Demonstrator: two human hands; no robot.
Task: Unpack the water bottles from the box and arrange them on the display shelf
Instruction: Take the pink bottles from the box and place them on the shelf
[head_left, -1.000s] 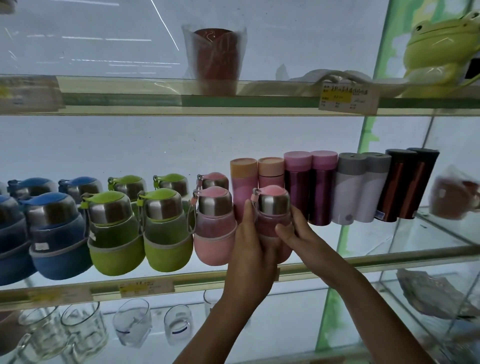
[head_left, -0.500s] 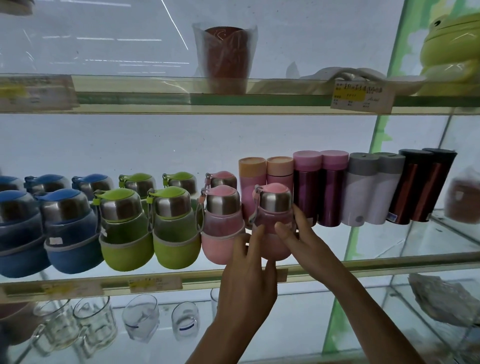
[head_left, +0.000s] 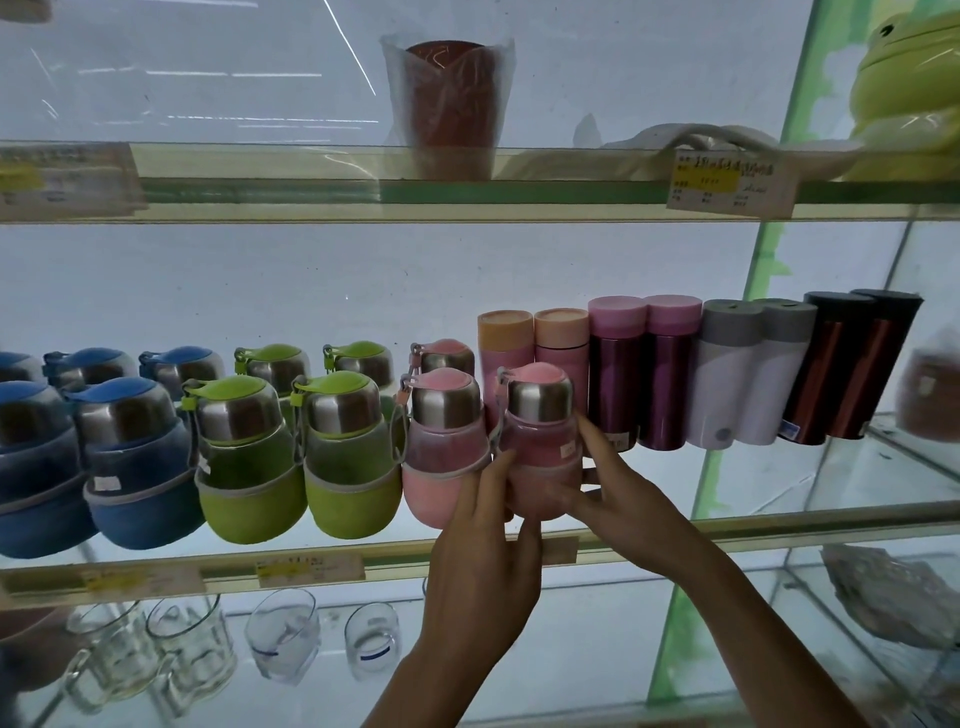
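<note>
Two grips on one pink bottle (head_left: 540, 447): we see left grip (head_left: 483, 561) curled round its lower left side, right grip (head_left: 618, 499) curled round its right side. Bottle upright at front edge of middle shelf (head_left: 779, 525), just beside second pink bottle (head_left: 441, 447) on left; green bottles (head_left: 249, 467), blue bottles (head_left: 135, 467) beyond; tall flasks (head_left: 613, 379) behind.
</note>
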